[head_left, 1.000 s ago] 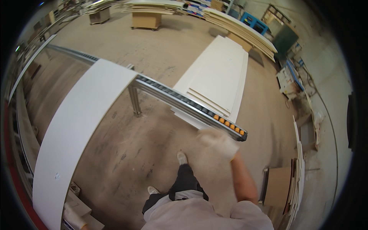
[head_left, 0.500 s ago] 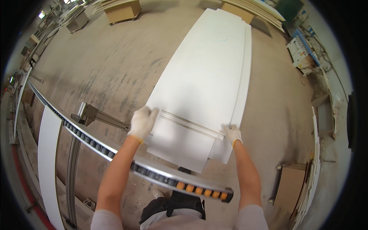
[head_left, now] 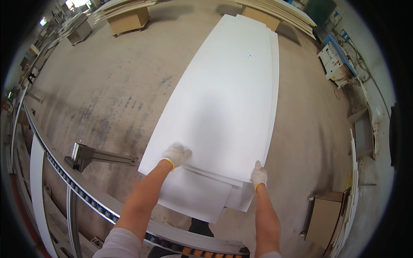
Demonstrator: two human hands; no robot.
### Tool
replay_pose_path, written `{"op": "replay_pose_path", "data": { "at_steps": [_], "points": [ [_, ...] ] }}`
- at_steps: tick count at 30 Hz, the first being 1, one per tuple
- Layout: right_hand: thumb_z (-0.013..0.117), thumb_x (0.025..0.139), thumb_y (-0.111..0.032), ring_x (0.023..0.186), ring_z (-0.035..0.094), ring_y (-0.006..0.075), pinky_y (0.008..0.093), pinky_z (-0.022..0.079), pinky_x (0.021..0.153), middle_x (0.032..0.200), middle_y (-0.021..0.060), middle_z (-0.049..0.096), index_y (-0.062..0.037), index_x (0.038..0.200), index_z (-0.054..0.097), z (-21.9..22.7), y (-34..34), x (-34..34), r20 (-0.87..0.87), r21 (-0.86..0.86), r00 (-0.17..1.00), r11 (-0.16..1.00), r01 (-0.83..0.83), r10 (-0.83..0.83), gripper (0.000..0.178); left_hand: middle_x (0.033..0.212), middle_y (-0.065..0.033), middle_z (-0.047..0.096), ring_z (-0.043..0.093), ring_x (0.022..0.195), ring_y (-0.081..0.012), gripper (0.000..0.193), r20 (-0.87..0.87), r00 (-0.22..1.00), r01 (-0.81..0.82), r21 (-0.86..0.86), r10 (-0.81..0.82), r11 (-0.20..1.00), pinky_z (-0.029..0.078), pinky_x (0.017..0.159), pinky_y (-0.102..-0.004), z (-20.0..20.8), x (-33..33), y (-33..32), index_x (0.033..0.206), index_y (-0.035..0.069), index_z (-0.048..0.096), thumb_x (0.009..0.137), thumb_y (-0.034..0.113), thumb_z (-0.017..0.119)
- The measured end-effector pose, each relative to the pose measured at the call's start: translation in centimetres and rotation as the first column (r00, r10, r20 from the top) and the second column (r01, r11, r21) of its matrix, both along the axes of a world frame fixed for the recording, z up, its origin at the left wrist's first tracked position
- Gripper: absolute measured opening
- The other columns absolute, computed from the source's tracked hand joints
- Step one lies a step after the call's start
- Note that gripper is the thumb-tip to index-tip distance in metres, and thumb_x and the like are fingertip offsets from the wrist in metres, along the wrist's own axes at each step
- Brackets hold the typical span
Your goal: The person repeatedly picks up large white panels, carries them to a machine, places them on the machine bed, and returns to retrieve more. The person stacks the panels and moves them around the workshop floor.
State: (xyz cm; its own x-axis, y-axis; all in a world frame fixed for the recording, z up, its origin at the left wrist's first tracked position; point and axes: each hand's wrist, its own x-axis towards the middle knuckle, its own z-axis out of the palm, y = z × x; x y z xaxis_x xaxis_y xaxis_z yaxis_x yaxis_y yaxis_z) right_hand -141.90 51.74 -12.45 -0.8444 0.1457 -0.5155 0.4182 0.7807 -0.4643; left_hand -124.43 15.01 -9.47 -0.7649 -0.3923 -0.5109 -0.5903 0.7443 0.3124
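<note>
A long white panel [head_left: 215, 86] stretches away from me on top of other white panels. My right hand [head_left: 259, 176], in a white knit glove, grips its near right edge, thumb up along the side. My gloved left hand [head_left: 175, 155] is on or just over the panel near its front edge; motion smears its fingers, so their grip is unclear. Under the front edge a smaller white panel [head_left: 193, 193] sticks out toward me. Another white piece [head_left: 240, 197] shows beside it, below my right hand. What supports the stack is mostly hidden.
A roller rail [head_left: 92, 195] curves from the far left to just in front of me, with a metal bracket arm [head_left: 105, 155] beyond it. Board stacks on wheeled bases [head_left: 129, 21] stand at the back. A control cabinet [head_left: 335, 62] and a wheeled box [head_left: 325, 215] are at the right.
The white panels have come nearer to me and slightly left in the view. My left hand has shifted from the top panel's left corner inward, and my right hand has come nearer with the edge.
</note>
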Motion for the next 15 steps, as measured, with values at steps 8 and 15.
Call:
{"op": "replay_pose_path", "data": {
  "at_steps": [8, 15],
  "points": [
    [0.049, 0.100, -0.069, 0.109, 0.067, 0.0438, 0.0482, 0.056, 0.089, 0.119, 0.0310, 0.068, 0.0134, 0.129, 0.059, 11.0, 1.9, 4.6, -0.064, -0.007, 0.985, 0.987, -0.159, 0.158, 0.088, 0.069, -0.0150, 0.068, 0.070, 0.060, -0.0215, 0.075, 0.095, 0.940, -0.309, 0.640, 0.327, 0.703, 0.047, 0.049, -0.0326, 9.0, 5.5, -5.1, 0.079, -0.002, 0.071, 0.093, 0.071, 0.059],
    [0.063, 0.101, -0.047, 0.080, 0.072, 0.0254, 0.0370, 0.053, 0.042, 0.105, 0.0139, 0.069, 0.0048, 0.129, 0.059, 26.4, 2.5, 17.9, 0.075, -0.594, 0.997, 0.804, 0.019, 0.032, 0.059, 0.066, -0.0132, 0.062, 0.068, 0.063, -0.0194, 0.072, -0.039, 0.752, -0.305, 0.864, 0.658, 0.400, 0.047, 0.054, -0.0312, 22.0, 19.8, -4.9, 0.080, -0.006, 0.067, 0.096, 0.065, 0.060]
  ]
}}
